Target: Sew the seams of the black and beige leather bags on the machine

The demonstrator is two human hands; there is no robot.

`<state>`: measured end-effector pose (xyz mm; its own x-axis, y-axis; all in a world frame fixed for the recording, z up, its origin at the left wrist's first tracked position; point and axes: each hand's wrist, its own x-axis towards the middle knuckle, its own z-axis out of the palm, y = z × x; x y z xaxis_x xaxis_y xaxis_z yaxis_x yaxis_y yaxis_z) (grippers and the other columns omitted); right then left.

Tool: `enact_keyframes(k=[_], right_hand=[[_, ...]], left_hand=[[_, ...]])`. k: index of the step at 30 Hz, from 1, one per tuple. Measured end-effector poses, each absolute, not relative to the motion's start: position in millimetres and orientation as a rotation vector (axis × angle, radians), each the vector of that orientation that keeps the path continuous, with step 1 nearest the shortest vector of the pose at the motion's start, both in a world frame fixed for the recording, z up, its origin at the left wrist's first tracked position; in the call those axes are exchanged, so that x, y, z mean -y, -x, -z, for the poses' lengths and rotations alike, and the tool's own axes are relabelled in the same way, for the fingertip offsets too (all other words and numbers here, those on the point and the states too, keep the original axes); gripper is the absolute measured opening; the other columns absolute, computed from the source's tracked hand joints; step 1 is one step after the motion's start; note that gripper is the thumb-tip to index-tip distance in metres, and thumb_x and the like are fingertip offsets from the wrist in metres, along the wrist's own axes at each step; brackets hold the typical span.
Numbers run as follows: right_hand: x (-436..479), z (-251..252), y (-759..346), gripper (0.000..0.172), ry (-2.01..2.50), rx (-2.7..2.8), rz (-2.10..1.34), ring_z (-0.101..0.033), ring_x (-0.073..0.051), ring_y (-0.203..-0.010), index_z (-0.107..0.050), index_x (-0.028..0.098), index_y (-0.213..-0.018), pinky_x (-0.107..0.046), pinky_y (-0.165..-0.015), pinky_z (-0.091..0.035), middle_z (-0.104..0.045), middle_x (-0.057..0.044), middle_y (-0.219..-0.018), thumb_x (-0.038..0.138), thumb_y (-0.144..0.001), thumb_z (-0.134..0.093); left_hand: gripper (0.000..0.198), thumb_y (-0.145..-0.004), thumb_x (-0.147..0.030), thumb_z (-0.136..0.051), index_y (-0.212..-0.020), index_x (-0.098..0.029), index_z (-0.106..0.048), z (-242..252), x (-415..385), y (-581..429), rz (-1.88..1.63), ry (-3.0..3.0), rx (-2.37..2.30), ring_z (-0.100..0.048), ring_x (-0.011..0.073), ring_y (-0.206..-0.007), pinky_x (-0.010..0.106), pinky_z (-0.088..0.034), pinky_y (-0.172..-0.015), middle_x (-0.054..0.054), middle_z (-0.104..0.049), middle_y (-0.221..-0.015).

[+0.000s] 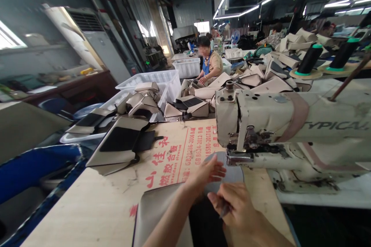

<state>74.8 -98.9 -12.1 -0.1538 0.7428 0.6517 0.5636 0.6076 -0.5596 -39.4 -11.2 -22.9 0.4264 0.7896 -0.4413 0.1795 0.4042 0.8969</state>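
Note:
A beige and black sewn bag piece (162,208) lies on the plywood table (87,204) under my forearms, with a grey panel (236,173) at its far end beside the sewing machine's arm. Over that panel, my left hand (207,171) has its fingers stretched out and slightly apart, somewhat blurred; whether they touch it I cannot tell. My right hand (239,204) is just to the right and nearer, closed around a small dark tool (224,210) whose kind is mostly hidden by the fingers. The sewing machine (261,119) stands just beyond both hands.
Another beige and black bag piece (121,142) rests at the table's left edge. White plastic crates (150,79) and a heap of similar pieces (252,79) lie behind. A blue-edged bin (43,185) is at left. A person (213,63) sits further back. Black thread cones (310,60) top the machine.

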Motion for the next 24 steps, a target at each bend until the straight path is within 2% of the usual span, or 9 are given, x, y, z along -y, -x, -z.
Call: enact_keyframes(k=[4,6,8,10,12,14,18,21,24], right_hand=[[103.8,17.1,-79.2,0.029,1.063,1.861,-0.216,-0.042,-0.007,-0.048,-0.038,0.018,-0.059,-0.021,-0.052,-0.030,-0.041,0.004,-0.052,0.022,-0.087,-0.045],[108.7,22.2,-80.4,0.028,1.073,1.768,-0.264,-0.040,-0.006,-0.047,-0.035,0.018,-0.059,-0.021,-0.051,-0.030,-0.037,0.005,-0.052,0.019,-0.086,-0.046],[114.4,29.4,-78.7,0.028,1.094,1.629,-0.334,-0.038,-0.006,-0.046,-0.033,0.018,-0.060,-0.020,-0.050,-0.029,-0.034,0.006,-0.052,0.017,-0.085,-0.047],[119.4,37.6,-74.7,0.030,1.137,1.469,-0.454,-0.035,-0.006,-0.045,-0.031,0.019,-0.060,-0.019,-0.047,-0.028,-0.029,0.006,-0.051,0.019,-0.086,-0.046],[122.8,45.0,-71.4,0.033,1.201,1.305,-0.619,-0.032,-0.006,-0.045,-0.029,0.019,-0.059,-0.019,-0.045,-0.027,-0.027,0.006,-0.051,0.022,-0.088,-0.044],[123.8,50.0,-71.4,0.035,1.247,1.177,-0.737,-0.031,-0.006,-0.045,-0.028,0.019,-0.058,-0.019,-0.044,-0.026,-0.027,0.006,-0.050,0.027,-0.089,-0.042],[121.9,51.4,-80.2,0.039,1.286,1.047,-0.811,-0.032,-0.006,-0.045,-0.030,0.018,-0.055,-0.019,-0.043,-0.027,-0.028,0.006,-0.049,0.035,-0.087,-0.044],[121.5,47.5,-82.5,0.041,1.284,1.016,-0.862,-0.030,-0.006,-0.045,-0.029,0.018,-0.054,-0.019,-0.044,-0.027,-0.027,0.006,-0.049,0.039,-0.086,-0.046],[123.6,44.1,-73.2,0.042,1.219,1.124,-0.992,-0.029,-0.006,-0.046,-0.029,0.018,-0.054,-0.020,-0.045,-0.025,-0.027,0.006,-0.049,0.041,-0.086,-0.045]], left_hand=[[0.039,-0.070,-0.050,-0.061,-0.077,-0.012,-0.059,37.2,8.8,20.3,-0.658,-0.876,-0.984,-0.047,0.0061,-0.051,0.020,-0.040,-0.057,-0.002,-0.053,-0.058],[0.036,-0.068,-0.047,-0.065,-0.075,-0.012,-0.059,40.8,14.7,26.6,-0.799,-0.890,-1.071,-0.046,0.0060,-0.050,0.020,-0.040,-0.057,-0.003,-0.051,-0.055],[0.033,-0.069,-0.044,-0.065,-0.076,-0.013,-0.061,40.0,23.0,32.3,-0.964,-0.885,-1.097,-0.053,0.0093,-0.064,0.021,-0.043,-0.066,0.001,-0.059,-0.069],[0.029,-0.070,-0.041,-0.066,-0.077,-0.014,-0.061,35.2,31.6,32.1,-1.141,-0.793,-1.002,-0.056,0.0131,-0.088,0.023,-0.042,-0.081,0.004,-0.062,-0.090],[0.025,-0.070,-0.038,-0.067,-0.076,-0.016,-0.059,29.3,39.4,26.8,-1.231,-0.638,-0.841,-0.054,0.0140,-0.097,0.027,-0.039,-0.092,0.003,-0.060,-0.093],[0.022,-0.071,-0.035,-0.067,-0.071,-0.016,-0.055,25.5,46.8,21.2,-1.224,-0.518,-0.719,-0.057,0.0111,-0.084,0.029,-0.039,-0.093,-0.001,-0.058,-0.079],[0.023,-0.074,-0.032,-0.064,-0.065,-0.016,-0.051,27.7,60.8,23.5,-1.064,-0.520,-0.669,-0.052,0.0071,-0.062,0.027,-0.046,-0.080,-0.003,-0.051,-0.064],[0.026,-0.072,-0.034,-0.066,-0.064,-0.014,-0.052,32.5,67.7,30.3,-0.984,-0.551,-0.784,-0.054,0.0095,-0.064,0.026,-0.046,-0.075,-0.001,-0.054,-0.066],[0.027,-0.067,-0.034,-0.070,-0.068,-0.015,-0.052,36.8,70.1,28.7,-0.980,-0.517,-0.905,-0.059,0.0131,-0.077,0.027,-0.046,-0.077,0.004,-0.061,-0.085]])
